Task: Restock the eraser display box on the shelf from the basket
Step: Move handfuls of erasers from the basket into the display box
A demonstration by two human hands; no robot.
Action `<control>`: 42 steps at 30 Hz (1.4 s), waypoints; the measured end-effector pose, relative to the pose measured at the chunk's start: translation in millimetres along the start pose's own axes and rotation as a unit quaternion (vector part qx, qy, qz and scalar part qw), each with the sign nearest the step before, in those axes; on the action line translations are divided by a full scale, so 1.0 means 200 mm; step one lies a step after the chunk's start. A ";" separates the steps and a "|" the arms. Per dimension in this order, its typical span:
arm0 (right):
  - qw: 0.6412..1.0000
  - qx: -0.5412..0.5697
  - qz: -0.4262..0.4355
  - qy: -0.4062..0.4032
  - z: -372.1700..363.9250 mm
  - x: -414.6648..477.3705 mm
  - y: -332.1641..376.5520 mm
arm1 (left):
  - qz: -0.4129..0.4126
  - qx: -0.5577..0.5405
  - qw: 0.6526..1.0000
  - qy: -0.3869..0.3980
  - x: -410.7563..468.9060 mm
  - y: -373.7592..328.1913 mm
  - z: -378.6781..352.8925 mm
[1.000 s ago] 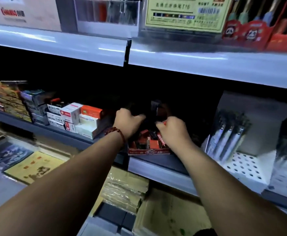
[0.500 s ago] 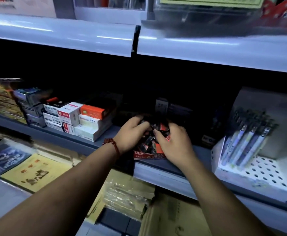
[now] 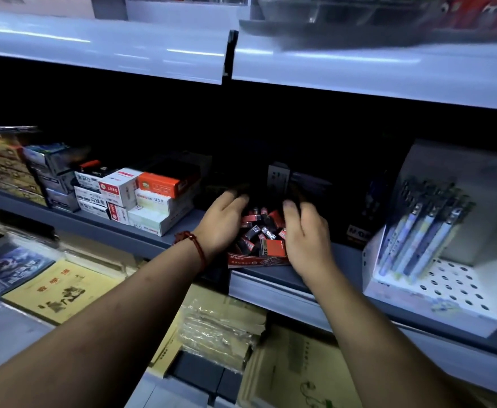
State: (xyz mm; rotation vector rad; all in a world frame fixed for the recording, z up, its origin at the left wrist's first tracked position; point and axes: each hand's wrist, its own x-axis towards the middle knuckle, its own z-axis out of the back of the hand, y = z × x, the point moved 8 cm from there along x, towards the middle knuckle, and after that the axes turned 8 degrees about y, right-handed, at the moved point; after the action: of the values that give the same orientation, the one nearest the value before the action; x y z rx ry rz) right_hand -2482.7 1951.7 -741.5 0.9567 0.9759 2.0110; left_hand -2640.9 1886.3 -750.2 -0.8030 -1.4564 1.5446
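Note:
The eraser display box [image 3: 256, 261] is a low red carton on the grey shelf, at its front edge. Several red and black erasers [image 3: 260, 228] lie piled loosely inside it. My left hand [image 3: 223, 222], with a red cord bracelet on the wrist, lies against the box's left side with its fingers stretched toward the dark back. My right hand [image 3: 306, 232] lies against the right side in the same way. Neither hand holds an eraser. The fingertips fade into shadow. The basket is not in view.
Stacked white and orange staple boxes [image 3: 141, 195] stand left of the display box. A white perforated pen stand [image 3: 435, 260] with several pens stands to the right. The upper shelf's edge [image 3: 359, 72] overhangs. Books and wrapped notebooks [image 3: 218, 328] lie on the lower level.
Both hands have moved from over the erasers, where the fingers were curled, out to the two sides of the box and have straightened. The view has shifted slightly.

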 end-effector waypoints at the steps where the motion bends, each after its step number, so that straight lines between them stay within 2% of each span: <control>1: 1.000 0.006 -0.005 -0.018 0.01 0.00 -0.01 | -0.002 -0.015 1.000 -0.003 -0.01 0.01 0.01; 5: 0.998 -0.003 -0.019 -0.065 0.04 0.01 -0.03 | 0.005 -0.040 0.999 -0.015 -0.03 0.05 0.06; 7: 0.996 -0.002 -0.036 -0.076 0.05 0.02 -0.05 | 0.012 -0.060 0.998 0.003 -0.03 0.06 0.05; 10: 0.996 -0.001 -0.067 -0.066 0.03 0.04 -0.10 | 0.002 -0.078 0.997 0.012 -0.02 0.08 0.04; 14: 0.994 -0.011 -0.082 -0.065 0.03 0.05 -0.11 | -0.029 -0.085 0.996 -0.022 -0.03 0.10 0.07; 16: 0.995 -0.014 -0.077 -0.063 0.03 0.05 -0.10 | -0.036 -0.065 0.997 -0.031 -0.04 0.10 0.09; 19: 0.998 -0.013 -0.054 -0.042 0.02 0.06 -0.09 | -0.052 0.025 0.997 -0.048 -0.05 0.07 0.11; 25: 0.992 0.068 -0.107 0.013 -0.02 0.05 -0.14 | -0.025 0.034 0.999 -0.005 -0.10 0.05 0.09; 28: 0.986 0.105 -0.130 0.008 0.00 0.02 -0.15 | -0.013 0.053 0.998 -0.009 -0.12 0.05 0.09; 31: 0.975 0.160 -0.152 0.004 0.00 0.00 -0.16 | 0.000 -0.016 0.999 -0.046 -0.15 0.07 0.12; 33: 0.962 0.212 -0.171 0.014 -0.01 0.00 -0.18 | 0.037 -0.058 0.996 -0.055 -0.18 0.09 0.14; 36: 0.939 0.287 -0.184 0.037 -0.03 -0.02 -0.17 | 0.073 -0.106 0.991 -0.026 -0.18 0.14 0.14; 42: 0.924 0.322 -0.198 0.054 -0.02 -0.09 -0.16 | 0.074 -0.145 0.985 0.064 -0.22 0.13 0.11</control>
State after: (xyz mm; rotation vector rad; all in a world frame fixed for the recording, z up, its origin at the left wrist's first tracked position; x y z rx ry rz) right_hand -2469.6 1951.0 -776.5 0.8780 1.7969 1.4268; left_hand -2644.0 1837.7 -778.2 -1.1839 -1.5750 1.3742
